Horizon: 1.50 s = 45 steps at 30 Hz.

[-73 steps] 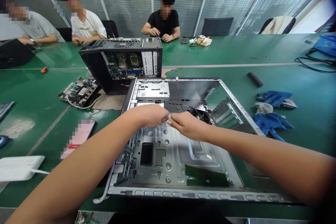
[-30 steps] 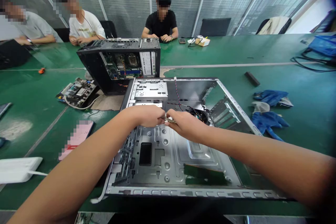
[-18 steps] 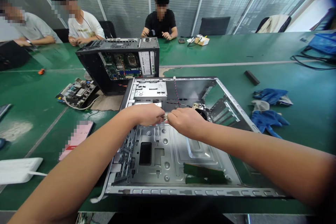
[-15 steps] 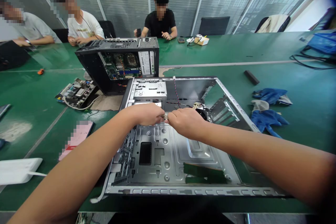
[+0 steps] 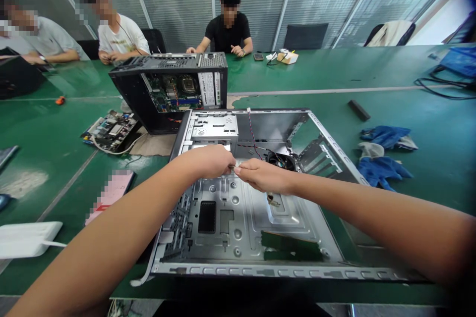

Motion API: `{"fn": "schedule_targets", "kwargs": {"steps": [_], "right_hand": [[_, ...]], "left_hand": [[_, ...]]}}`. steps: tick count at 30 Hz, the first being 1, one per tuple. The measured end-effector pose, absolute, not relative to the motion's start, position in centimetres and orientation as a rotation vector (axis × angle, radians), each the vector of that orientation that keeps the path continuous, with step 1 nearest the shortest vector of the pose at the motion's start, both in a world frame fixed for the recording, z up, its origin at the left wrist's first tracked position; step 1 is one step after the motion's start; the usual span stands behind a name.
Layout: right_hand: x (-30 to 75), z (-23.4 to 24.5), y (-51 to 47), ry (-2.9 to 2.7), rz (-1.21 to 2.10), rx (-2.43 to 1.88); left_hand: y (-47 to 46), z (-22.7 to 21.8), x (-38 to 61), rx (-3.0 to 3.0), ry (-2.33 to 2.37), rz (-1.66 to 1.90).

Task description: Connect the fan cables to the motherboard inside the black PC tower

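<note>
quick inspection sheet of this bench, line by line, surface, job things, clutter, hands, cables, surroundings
Surface: green table, pale seam running across.
Job's things: open metal computer case lying flat; thin pale piece, mostly hidden.
Clutter: blue gloves and dark bar right of the case; circuit board left.
Hands: left hand and right hand close together over the case, both holding the piece.
Cables: twisted cable at the case's far rim; black cables far right.
Surroundings: black tower case standing beyond; people seated across the table; glass partition behind.
</note>
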State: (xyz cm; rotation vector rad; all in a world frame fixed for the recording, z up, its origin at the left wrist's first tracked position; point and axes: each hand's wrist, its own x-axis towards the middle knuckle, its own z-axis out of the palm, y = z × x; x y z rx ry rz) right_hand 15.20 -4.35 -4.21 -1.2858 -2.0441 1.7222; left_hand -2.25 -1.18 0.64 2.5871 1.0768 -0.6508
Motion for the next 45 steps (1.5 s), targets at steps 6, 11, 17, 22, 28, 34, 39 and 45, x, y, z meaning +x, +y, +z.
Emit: {"fn": "schedule_targets", "kwargs": {"steps": [6, 11, 17, 22, 28, 34, 39, 45], "right_hand": [[15.4, -4.4, -4.4, -1.808, 1.966, -1.245], [15.2, -3.9, -4.3, -2.249, 1.349, -1.39], [15.8, -4.6, -4.7, -2.554, 0.676, -1.285], [16.3, -4.7, -4.6, -2.66, 0.482, -1.124], [16.1, -3.9, -4.7, -2.796, 0.254, -1.146], [15.5, -4.5, -5.0, -2.806, 0.231, -1.333], [15.0, -4.4, -5.2, -2.677, 0.506, -1.449], [15.0, -3.5, -4.7, -2.368, 1.175, -1.372]], "left_hand": [[-1.3, 0.6, -2.3, 2.569, 1.106, -0.622], [-1.1, 0.7, -2.3, 2.536, 1.112, -0.644], [-1.0, 0.7, -2.3, 2.491, 0.988, -0.688], [-1.1, 1.1, -2.2, 2.465, 0.928, -0.691], [-1.0, 1.1, -2.3, 2.436, 0.936, -0.653], [-0.9, 1.0, -2.4, 2.497, 1.015, -0.604], [-1.1, 1.1, -2.2, 2.555, 1.034, -0.609], [-1.1, 1.1, -2.2, 2.545, 1.014, -0.628]]}}
